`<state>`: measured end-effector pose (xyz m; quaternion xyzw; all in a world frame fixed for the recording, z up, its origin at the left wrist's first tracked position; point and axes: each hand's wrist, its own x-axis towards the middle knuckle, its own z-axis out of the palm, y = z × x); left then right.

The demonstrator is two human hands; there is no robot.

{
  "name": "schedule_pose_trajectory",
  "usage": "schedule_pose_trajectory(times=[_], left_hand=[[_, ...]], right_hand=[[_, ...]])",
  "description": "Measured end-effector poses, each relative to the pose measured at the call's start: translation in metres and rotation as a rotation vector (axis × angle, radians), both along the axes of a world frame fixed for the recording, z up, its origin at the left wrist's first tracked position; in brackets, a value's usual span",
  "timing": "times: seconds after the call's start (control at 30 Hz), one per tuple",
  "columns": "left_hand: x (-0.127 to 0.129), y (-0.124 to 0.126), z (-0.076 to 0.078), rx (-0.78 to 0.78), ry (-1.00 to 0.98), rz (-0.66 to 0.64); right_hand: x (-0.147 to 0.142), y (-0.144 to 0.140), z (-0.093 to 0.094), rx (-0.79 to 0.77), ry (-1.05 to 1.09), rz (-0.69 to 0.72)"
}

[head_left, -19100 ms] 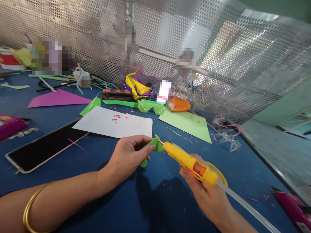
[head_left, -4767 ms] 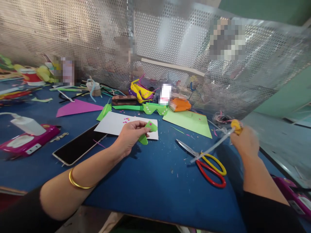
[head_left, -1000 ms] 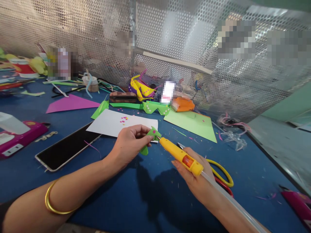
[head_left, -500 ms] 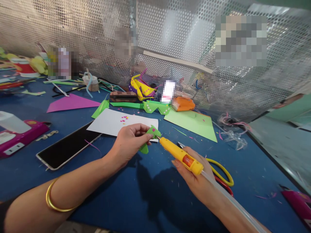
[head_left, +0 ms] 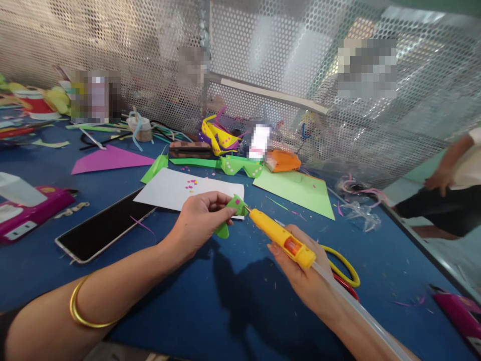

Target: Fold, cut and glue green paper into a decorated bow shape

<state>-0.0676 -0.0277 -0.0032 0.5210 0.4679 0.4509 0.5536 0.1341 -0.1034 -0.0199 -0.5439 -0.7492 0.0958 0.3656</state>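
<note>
My left hand (head_left: 205, 215) pinches a small green paper cutout (head_left: 237, 204) with a magenta square stuck on it, held just above the table. My right hand (head_left: 296, 255) is wrapped round a yellow hot glue gun (head_left: 278, 233), with a long clear glue stick (head_left: 353, 303) trailing from its back end. The gun's metal tip points at the cutout's right edge, touching or very near it. Partly hidden behind my right hand lie scissors with yellow and red handles (head_left: 347, 265). A white sheet of paper (head_left: 161, 188) carrying tiny magenta and yellow paper bits lies beyond my left hand.
Green paper glasses (head_left: 240, 165), light green paper (head_left: 300, 193), magenta paper (head_left: 112, 159) and an orange packet (head_left: 283, 160) lie toward the mesh wall. A phone (head_left: 105, 228) and a magenta power strip (head_left: 33, 210) are at left. A person (head_left: 447, 185) stands beyond the right edge.
The glue gun has shifted slightly to the right, its tip a little back from the cutout. My left hand stays nearly still. A person has come into view at the right.
</note>
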Motion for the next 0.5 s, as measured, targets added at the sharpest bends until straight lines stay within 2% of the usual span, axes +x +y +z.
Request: schedule_pose_trajectory(times=[0.17, 0.3, 0.4, 0.5], left_hand=[[-0.003, 0.002, -0.001, 0.001, -0.028, 0.015], [-0.005, 0.007, -0.003, -0.024, -0.063, 0.029], [-0.004, 0.009, -0.003, -0.046, -0.067, 0.05], [-0.004, 0.009, 0.0, -0.049, -0.056, 0.067]], right_hand=[[0.003, -0.002, -0.002, -0.099, 0.019, 0.06], [0.006, -0.003, -0.004, -0.151, 0.195, 0.068], [0.012, 0.004, -0.002, -0.138, 0.27, -0.028], [0.033, 0.021, 0.0, -0.083, 0.209, -0.209]])
